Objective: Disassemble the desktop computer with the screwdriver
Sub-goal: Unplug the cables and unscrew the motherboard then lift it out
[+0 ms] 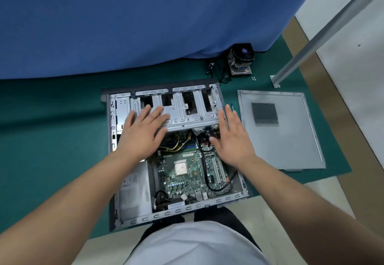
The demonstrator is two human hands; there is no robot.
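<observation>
**Open computer case on the green mat, both hands spread over it**

Head view: lying flat on a green mat (52, 140), a desktop computer case (178, 156) with its side off and insides bare. Across the far half, a silver metal drive cage (187, 111) with rectangular cut-outs. Below it, a green circuit board (182, 173) with a square pale chip at the middle, yellow and black wires near the cage, a black cable looping at the right. At the near left corner, a grey power supply box (133, 192) with a label.

Left hand (143, 131) flat on the left part of the cage, fingers spread and straight, gripping nothing. Right hand (232, 138) over the right edge of the case, fingers straight and close together, thumb out toward the board, holding nothing; contact with the case unclear.

Just right of the case, a grey side panel (291, 140) with a mesh vent, flat on the mat. Beyond, near a blue cloth (124, 26), a cooler fan (241, 61), some black cables (218, 71) and a few small screws (253, 78).
</observation>
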